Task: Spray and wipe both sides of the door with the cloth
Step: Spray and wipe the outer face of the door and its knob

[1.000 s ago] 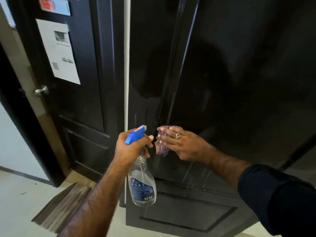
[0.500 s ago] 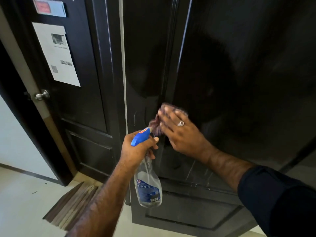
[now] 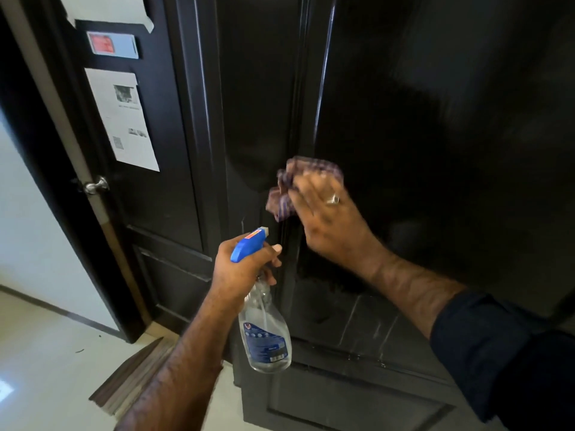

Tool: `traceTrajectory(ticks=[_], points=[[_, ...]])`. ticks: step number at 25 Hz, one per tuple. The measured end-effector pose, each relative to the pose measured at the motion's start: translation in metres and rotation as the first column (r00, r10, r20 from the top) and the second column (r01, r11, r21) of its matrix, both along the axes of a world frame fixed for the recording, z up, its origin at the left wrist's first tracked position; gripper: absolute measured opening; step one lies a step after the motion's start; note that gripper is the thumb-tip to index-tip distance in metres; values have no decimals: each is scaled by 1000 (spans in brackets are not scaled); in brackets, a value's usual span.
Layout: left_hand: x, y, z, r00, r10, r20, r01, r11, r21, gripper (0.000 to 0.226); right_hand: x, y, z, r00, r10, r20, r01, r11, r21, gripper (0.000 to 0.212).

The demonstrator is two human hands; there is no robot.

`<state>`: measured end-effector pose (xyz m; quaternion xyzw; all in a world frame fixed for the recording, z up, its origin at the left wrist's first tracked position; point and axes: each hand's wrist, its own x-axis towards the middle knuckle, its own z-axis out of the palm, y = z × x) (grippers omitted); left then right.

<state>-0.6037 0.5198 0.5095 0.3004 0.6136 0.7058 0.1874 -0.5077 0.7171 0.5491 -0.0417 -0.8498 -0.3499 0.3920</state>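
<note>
A dark glossy door point(image 3: 435, 135) fills the right of the head view, with wet streaks low on its panel. My right hand point(image 3: 329, 219), a ring on one finger, presses a crumpled purple checked cloth point(image 3: 289, 188) flat against the door near its left edge; the hand is blurred. Just below and to the left, my left hand point(image 3: 242, 272) grips the neck of a clear spray bottle point(image 3: 264, 334) with a blue trigger head, nozzle facing the door. The bottle hangs a little off the door's surface.
A second dark door point(image 3: 161, 197) stands to the left with a metal knob point(image 3: 95, 185), a taped paper sheet point(image 3: 123, 119) and a small red-and-grey sign point(image 3: 112, 45). A striped doormat point(image 3: 133, 374) lies on the pale floor below. A white wall sits at far left.
My right hand has slid the cloth upward along the door's left edge. My left hand with the bottle has stayed below it.
</note>
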Motion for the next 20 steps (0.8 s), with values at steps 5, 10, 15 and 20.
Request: traceTrajectory(ticks=[5,10,15,20], points=[[7,-12,-1,995,103,1,-103,994,-29,16,24,11,-83,834,13,551,-94,988,120,41],[10,-18,-7,990,141,-18,-142,989,-47,28,-20,5,47,983,150,-102,-160,982,-96,36],[-3,-30,-17,986,168,-2,-167,984,-54,22,-33,-1,-37,913,231,337,-283,952,114,37],[-49,-43,-18,986,166,35,-164,986,-39,27,-73,-17,10,935,230,270,-245,969,25,47]])
